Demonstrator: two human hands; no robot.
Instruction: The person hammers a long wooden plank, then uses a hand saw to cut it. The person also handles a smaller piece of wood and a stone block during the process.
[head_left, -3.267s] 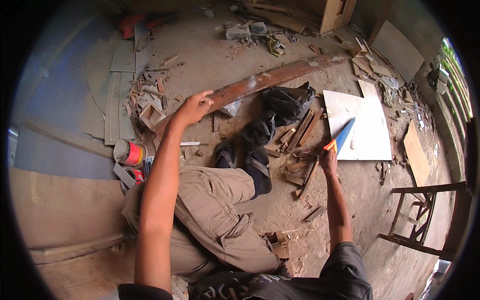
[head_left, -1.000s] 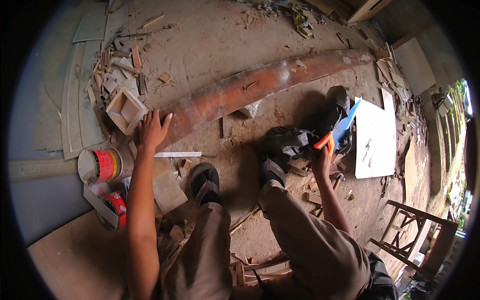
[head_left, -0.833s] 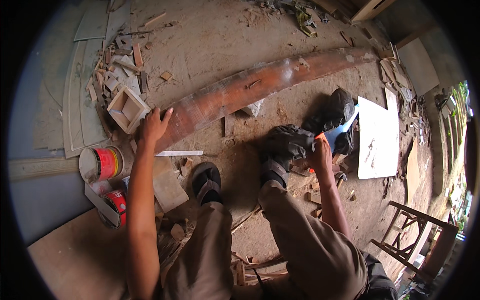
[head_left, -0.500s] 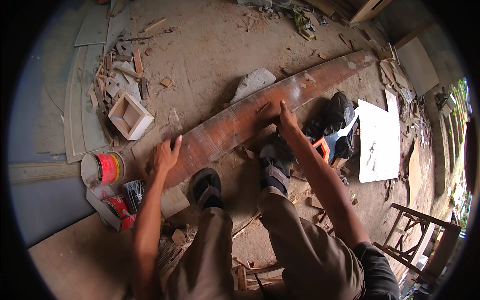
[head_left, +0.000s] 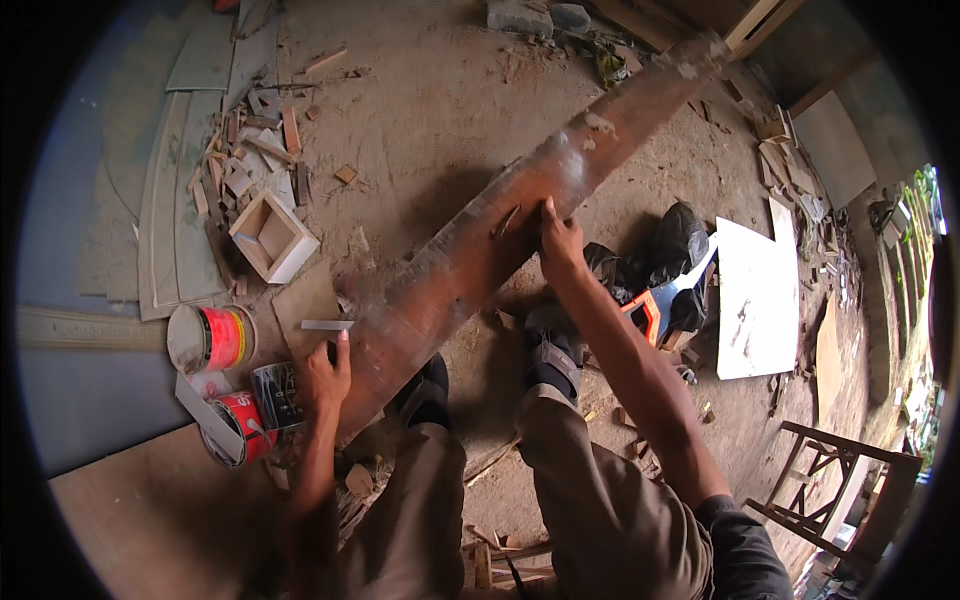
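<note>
Over the dusty, scrap-littered floor (head_left: 400, 110), a long brown plank (head_left: 440, 275) slants from half past seven to half past one (its face scuffed with pale patches). The left hand (head_left: 327, 378) and right hand (head_left: 562, 243) grip opposite edges, fingers closed, tips partly hidden. White sheet (head_left: 758, 305) at three; wooden stool (head_left: 885, 508) at four.

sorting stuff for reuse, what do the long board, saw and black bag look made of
Board: probably wood, from its streaky brown surface; the finish looks worn, with pale patches. Saw: blade likely metal, flat with a bluish sheen; handle likely plastic, bright orange. Bag: seems thin plastic, black, glossy and crumpled.
</note>
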